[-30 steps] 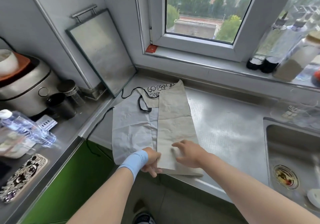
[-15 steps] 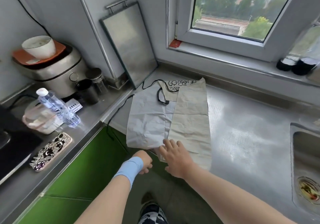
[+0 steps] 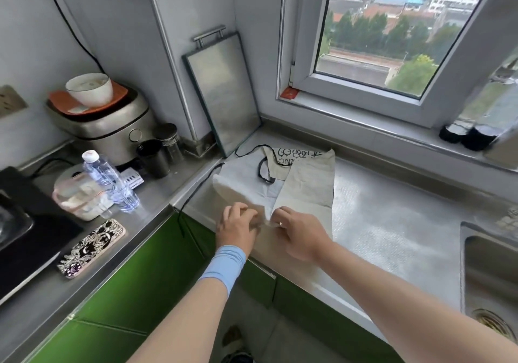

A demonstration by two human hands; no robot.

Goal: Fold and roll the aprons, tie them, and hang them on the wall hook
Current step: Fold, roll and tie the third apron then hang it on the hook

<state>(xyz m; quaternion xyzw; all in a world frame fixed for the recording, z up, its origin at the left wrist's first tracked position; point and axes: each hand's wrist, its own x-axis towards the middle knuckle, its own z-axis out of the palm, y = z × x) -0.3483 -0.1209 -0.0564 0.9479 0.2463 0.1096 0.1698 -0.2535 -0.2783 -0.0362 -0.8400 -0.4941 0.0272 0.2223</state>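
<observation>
A beige apron [image 3: 308, 186] with black lettering and black straps lies on the steel counter [image 3: 392, 222], its right side folded over the middle. Its left flap [image 3: 238, 186] is lifted and curling inward. My left hand [image 3: 238, 226], with a blue wristband, grips the apron's near left edge. My right hand [image 3: 300, 232] pinches the near edge beside it, fingers curled on the cloth. A black strap [image 3: 196, 191] trails off the counter's front. No wall hook is in view.
A steel tray [image 3: 224, 102] leans in the corner. On the left stand a rice cooker [image 3: 106, 127] with a bowl, a dark cup [image 3: 154, 158], a water bottle [image 3: 109, 180] and a phone [image 3: 92, 247]. A sink [image 3: 490, 278] lies at the right; bottles [image 3: 465, 135] stand on the sill.
Both hands took hold of the apron's near edge. The left flap, flat a second ago, now lifts and folds toward the middle. The view swung left and up.
</observation>
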